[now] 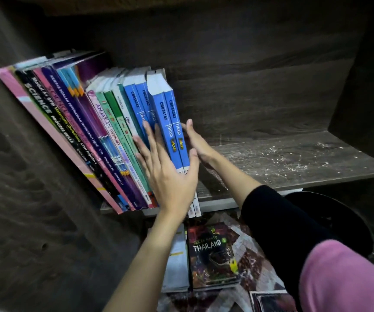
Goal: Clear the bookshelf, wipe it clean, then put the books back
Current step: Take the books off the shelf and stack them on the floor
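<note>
Pressing a spread left hand (pixel 170 176) to spines and a flat right hand (pixel 200 147) to cover, the person is bracing two blue paperback books (pixel 170 118) on the dusty dark wooden shelf (pixel 294 163): probably light, bendy, best squeezed cover-to-cover.

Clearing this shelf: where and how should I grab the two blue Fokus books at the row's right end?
Pinch the two blue Fokus books across their spines, from the front. Their right cover faces open shelf, so the right hand gets flat against it; the left hand probably wedges in beside the neighbouring blue book. They lean left and jut forward.
</note>
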